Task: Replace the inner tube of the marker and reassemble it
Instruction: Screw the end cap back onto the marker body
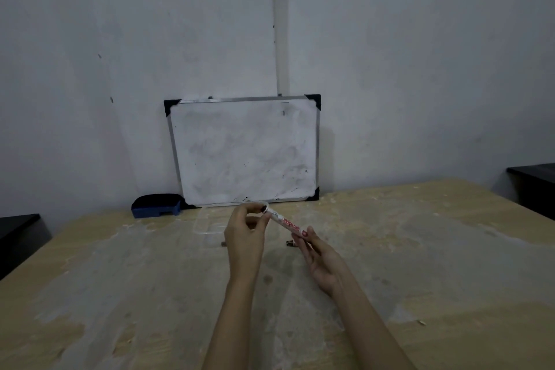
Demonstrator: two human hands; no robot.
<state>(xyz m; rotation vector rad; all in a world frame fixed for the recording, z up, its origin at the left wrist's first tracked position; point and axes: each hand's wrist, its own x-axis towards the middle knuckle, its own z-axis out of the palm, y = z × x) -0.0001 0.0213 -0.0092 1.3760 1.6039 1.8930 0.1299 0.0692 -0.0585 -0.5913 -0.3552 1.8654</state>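
Marker [286, 223]: white barrel with red lettering, held above the table [420, 249], tilted, dark end uppermost. Right hand [322, 258] is closed round its lower end. Left hand [244, 237] has its fingertips pinched at the dark upper end; whether that is a cap or the nib section cannot be told. Judgement: disassembly or closing is in hand; no inner tube shows. Two small dark pieces [289, 243] lie on the table just behind. A clear tray [210, 227], eraser [157, 205] and whiteboard [244, 150] stand beyond
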